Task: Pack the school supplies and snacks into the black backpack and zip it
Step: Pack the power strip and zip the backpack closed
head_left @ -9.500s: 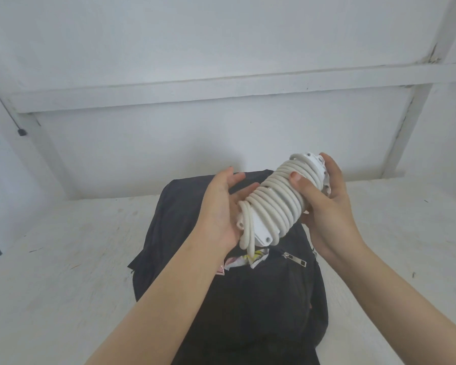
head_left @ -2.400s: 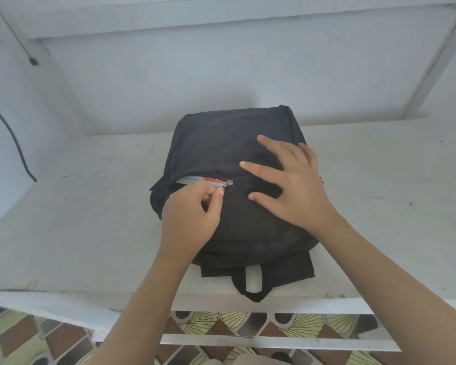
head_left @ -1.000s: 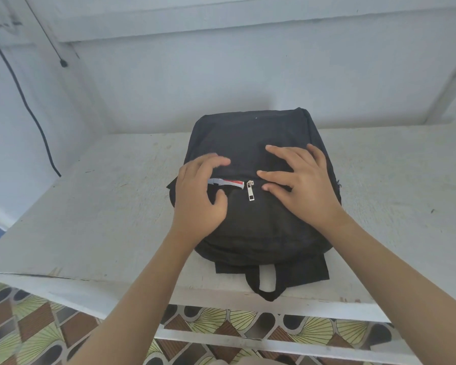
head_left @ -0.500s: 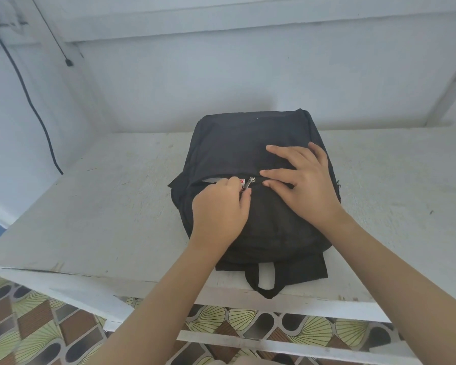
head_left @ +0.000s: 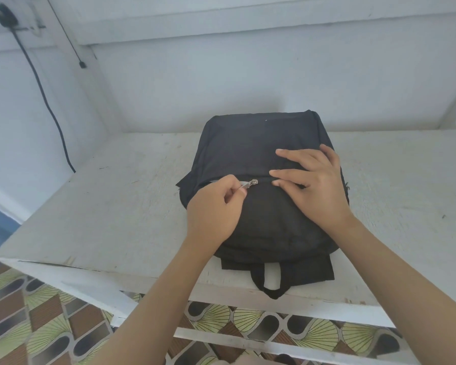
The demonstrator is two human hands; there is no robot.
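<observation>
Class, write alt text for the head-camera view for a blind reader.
A left hand pinches the zip pull of a black backpack lying on a white table, while the right hand rests flat on it.

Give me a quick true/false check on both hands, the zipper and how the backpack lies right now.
1. The left hand pinches the zipper pull. True.
2. The right hand is lifted clear of the backpack. False: it rests flat on the bag with straight fingers, just right of the pull.
3. The backpack stands upright against the wall. False: it lies flat on the white table.
4. The carry loop is at the end of the bag nearest the person. True.
5. The zipper is closed all the way. False: the pull sits mid-seam, and a pale slit of opening shows to its left.
</observation>
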